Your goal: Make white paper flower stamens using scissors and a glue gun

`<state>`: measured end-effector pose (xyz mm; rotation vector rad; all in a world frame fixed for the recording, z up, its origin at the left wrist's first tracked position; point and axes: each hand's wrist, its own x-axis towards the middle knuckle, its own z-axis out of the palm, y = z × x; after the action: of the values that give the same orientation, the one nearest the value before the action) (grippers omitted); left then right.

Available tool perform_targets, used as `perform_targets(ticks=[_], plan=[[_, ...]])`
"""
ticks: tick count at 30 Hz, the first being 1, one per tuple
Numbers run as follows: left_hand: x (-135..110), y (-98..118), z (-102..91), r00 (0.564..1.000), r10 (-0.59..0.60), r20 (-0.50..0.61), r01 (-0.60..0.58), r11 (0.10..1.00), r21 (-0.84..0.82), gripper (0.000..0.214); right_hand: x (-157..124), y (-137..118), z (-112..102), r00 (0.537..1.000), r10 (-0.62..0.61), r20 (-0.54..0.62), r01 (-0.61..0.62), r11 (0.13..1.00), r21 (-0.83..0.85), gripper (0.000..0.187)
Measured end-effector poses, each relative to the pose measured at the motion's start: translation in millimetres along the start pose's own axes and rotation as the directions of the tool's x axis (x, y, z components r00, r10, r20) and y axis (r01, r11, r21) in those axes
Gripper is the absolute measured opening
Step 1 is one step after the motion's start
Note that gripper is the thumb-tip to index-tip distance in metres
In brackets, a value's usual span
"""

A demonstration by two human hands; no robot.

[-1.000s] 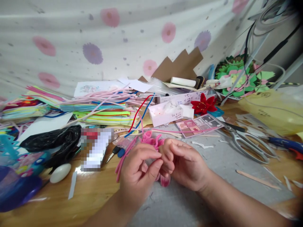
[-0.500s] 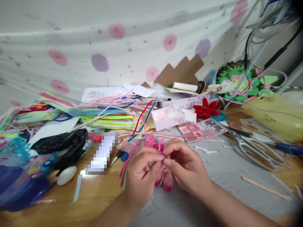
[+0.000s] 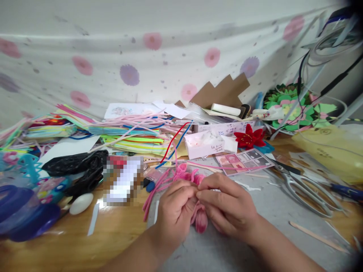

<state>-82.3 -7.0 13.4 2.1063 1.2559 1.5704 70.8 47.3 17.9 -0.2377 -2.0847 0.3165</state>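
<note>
My left hand [image 3: 176, 211] and my right hand [image 3: 227, 207] meet over the grey mat [image 3: 255, 223], fingertips pinched together on a bundle of pink pipe cleaners [image 3: 184, 177]. Looped pink ends stick up behind the fingers, and a darker pink loop [image 3: 200, 223] hangs below between the palms. Long pink strands trail off to the left of my left hand. Both hands are closed on the bundle.
Large scissors [image 3: 300, 181] lie to the right on the mat. A red paper flower [image 3: 249, 136], a white box [image 3: 202, 145], a pink palette card [image 3: 244, 160], stacks of coloured pipe cleaners [image 3: 127, 132], a black bag [image 3: 76, 166] and a white egg shape [image 3: 81, 203] crowd the wooden table.
The hands have drawn closer, fingertips now touching over the pink bundle. The view has shifted slightly, so the clutter sits lower and further right in the picture.
</note>
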Motion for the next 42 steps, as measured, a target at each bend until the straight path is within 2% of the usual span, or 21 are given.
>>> perform_targets(ticks=[5, 12, 16, 20, 25, 29, 31, 34, 37, 39, 42], plan=[[-0.1, 1.0, -2.1, 1.000, -0.004, -0.016, 0.003, 0.999, -0.041, 0.014, 2.1, 0.7, -3.5, 0.999, -0.033, -0.002, 0.033, 0.999, 0.017, 0.030], [2.1, 1.3, -3.2, 1.000, -0.010, -0.004, 0.010, 1.000, -0.030, 0.016, -5.2, 5.2, 2.3, 0.997, -0.078, 0.002, 0.078, 0.995, -0.062, 0.037], [2.3, 3.5, -0.6, 0.999, -0.035, 0.012, 0.035, 0.999, -0.034, 0.023, -6.4, 8.0, 3.6, 0.997, -0.082, 0.012, 0.082, 0.995, -0.058, 0.036], [1.5, 2.3, 1.9, 0.994, -0.097, 0.048, 0.101, 0.992, -0.082, 0.029, -1.7, 5.8, 0.5, 0.998, -0.058, 0.024, 0.060, 0.996, -0.074, 0.022], [1.0, -10.4, -1.8, 0.981, -0.182, 0.064, 0.191, 0.964, -0.186, 0.012, 3.4, 0.7, 0.5, 0.993, -0.116, -0.001, 0.114, 0.974, -0.195, 0.012], [1.8, -16.6, -2.3, 0.952, -0.290, 0.093, 0.305, 0.918, -0.254, 0.015, 4.2, -3.5, 4.8, 0.987, -0.135, -0.083, 0.110, 0.961, -0.254, 0.006], [0.9, -14.7, 1.1, 0.941, -0.308, 0.138, 0.336, 0.889, -0.310, 0.018, 5.7, -7.2, 2.0, 0.987, -0.160, -0.035, 0.147, 0.959, -0.242, 0.011], [-2.7, -9.2, 8.1, 0.923, -0.312, 0.225, 0.373, 0.870, -0.323, 0.020, 5.8, -14.1, -15.6, 0.956, -0.241, 0.164, 0.275, 0.933, -0.232, 0.026], [-6.4, -5.9, 12.2, 0.914, -0.289, 0.285, 0.363, 0.896, -0.257, 0.028, -5.2, -18.2, -47.6, 0.922, -0.206, 0.329, 0.303, 0.910, -0.282, 0.028], [-7.6, -5.5, 12.8, 0.934, -0.218, 0.282, 0.279, 0.940, -0.196, 0.037, -20.5, -17.3, -71.5, 0.931, -0.120, 0.344, 0.243, 0.909, -0.338, 0.023], [-8.3, -5.4, 13.0, 0.968, -0.081, 0.237, 0.104, 0.991, -0.086, 0.041, -48.4, -12.2, -101.4, 0.959, -0.009, 0.285, 0.129, 0.904, -0.408, 0.023]])
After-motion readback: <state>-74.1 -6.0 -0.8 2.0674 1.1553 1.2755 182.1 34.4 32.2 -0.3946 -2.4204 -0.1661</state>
